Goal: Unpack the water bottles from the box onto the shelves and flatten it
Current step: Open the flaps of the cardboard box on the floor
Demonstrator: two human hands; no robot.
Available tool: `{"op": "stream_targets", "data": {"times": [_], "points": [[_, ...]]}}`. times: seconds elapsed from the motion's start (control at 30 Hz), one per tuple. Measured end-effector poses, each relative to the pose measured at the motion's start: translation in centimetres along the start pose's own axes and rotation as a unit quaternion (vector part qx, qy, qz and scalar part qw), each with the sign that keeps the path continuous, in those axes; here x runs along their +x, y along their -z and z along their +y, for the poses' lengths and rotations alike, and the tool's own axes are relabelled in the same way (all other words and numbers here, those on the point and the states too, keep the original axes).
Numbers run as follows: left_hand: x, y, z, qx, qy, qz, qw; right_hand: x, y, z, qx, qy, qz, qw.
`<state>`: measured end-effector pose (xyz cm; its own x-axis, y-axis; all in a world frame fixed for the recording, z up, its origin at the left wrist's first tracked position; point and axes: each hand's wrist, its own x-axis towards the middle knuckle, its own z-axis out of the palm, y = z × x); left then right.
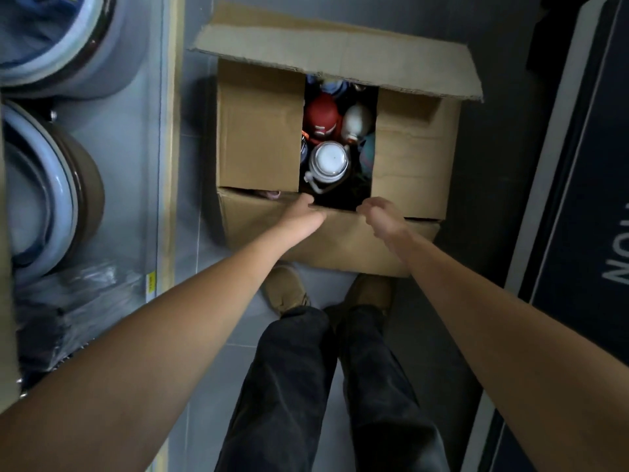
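Head view: the box sits at the person's feet, with the water bottles upright inside. The left hand hooks its fingers over the near flap, apparently to fold it outward (clearing the opening). The right hand curls at the same edge, grip unclear.

Grey tiled floor, cardboard box at frame centre, tan shoes just below it, dark mat along right edge.

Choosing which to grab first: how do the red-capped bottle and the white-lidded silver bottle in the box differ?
The red-capped bottle sits farther back in the cardboard box; the white-lidded silver bottle sits nearer the camera. The red top looks ridged; the white lid is flat and round. Both stand upright.
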<state>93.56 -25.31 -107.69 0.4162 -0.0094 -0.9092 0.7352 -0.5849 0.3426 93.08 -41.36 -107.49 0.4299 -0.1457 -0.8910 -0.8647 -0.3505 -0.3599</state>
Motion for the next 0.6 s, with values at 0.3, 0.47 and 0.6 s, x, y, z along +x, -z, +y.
{"op": "stream_targets", "data": {"times": [0.3, 0.47, 0.6], "points": [[-0.6, 5.3, 8.5, -0.108, -0.082, 0.059, 0.989, -1.3, 2.5, -10.3, 0.075, 0.062, 0.009, 0.995], [1.5, 5.9, 11.5, -0.106, -0.075, 0.075, 0.989, 0.7, 4.1, -12.3, 0.052, 0.08, 0.005, 0.995], [3.4, 5.5, 12.8, -0.11, -0.062, 0.093, 0.988, 2.4, 5.6, -12.7, 0.04, 0.089, 0.014, 0.995]]}}
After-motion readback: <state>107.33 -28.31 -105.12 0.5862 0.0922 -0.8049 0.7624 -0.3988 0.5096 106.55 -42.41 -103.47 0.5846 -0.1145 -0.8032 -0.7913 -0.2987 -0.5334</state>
